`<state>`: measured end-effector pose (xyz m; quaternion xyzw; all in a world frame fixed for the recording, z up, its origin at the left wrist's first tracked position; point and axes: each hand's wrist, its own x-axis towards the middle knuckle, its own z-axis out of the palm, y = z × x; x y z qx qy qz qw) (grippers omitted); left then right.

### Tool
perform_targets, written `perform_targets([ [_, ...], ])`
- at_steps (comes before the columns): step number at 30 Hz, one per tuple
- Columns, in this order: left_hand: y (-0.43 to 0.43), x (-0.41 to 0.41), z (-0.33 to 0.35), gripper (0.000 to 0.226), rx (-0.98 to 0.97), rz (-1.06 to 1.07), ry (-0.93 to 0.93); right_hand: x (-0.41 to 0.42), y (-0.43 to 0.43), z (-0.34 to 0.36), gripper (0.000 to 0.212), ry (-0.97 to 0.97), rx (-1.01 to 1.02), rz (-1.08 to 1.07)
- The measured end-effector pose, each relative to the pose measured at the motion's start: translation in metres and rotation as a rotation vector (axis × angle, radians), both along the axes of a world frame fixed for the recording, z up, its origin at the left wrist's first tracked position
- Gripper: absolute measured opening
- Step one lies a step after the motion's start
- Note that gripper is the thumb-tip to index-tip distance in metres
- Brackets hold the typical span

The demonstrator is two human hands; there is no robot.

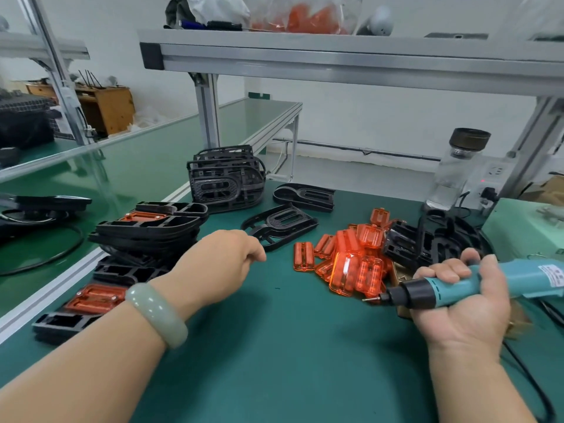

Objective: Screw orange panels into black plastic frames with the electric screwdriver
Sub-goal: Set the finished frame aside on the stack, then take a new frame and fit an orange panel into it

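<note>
A: Flat green bench mat [274, 346]: matt, smooth. Rectangular orange plastic panels [351, 264]: translucent, glossy.
B: Curved black plastic frames [280, 227]: matt, textured. Grey aluminium shelf rail [335, 62]: brushed metal. Teal plastic electric screwdriver [436, 296]: satin.

Sole view, from a wide-angle camera worn on the person's head. It looks forward and down across the green desk [290, 346] from its near edge. Both forearms enter from the bottom corners. The left hand [216, 264] and the right hand [467, 312], which grips the electric screwdriver [427, 296], lie close to the lens. The far field takes in the aluminium shelf [335, 53] overhead and a white wall [366, 117]. Straight edges bow near the margins.
</note>
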<state>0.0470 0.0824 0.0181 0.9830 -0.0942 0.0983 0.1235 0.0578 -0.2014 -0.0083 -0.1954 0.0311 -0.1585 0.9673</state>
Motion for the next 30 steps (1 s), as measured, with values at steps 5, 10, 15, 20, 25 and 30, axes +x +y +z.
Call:
perform_targets([
  [5, -0.025, 0.029, -0.004, 0.033, 0.008, -0.018, 0.068, 0.001, -0.001, 0.0, 0.013, 0.004, 0.01, 0.007],
  [10, -0.044, 0.061, -0.01, 0.034, 0.033, -0.014, 0.099, 0.003, -0.003, 0.0, 0.013, 0.006, 0.005, 0.011],
  [15, -0.057, 0.092, -0.017, 0.033, 0.02, 0.03, 0.123, 0.005, -0.005, -0.001, 0.012, 0.013, -0.001, -0.005],
  [20, -0.062, 0.12, -0.025, 0.038, -0.03, 0.144, 0.072, 0.006, -0.006, -0.001, 0.012, 0.002, -0.011, -0.015],
  [25, -0.062, 0.141, -0.037, 0.068, -0.006, 0.382, 0.212, 0.006, -0.005, -0.001, 0.012, -0.008, -0.016, -0.005],
  [30, -0.065, 0.144, -0.048, 0.075, 0.089, 0.461, 0.282, 0.006, -0.005, -0.001, 0.012, -0.016, -0.021, 0.007],
])
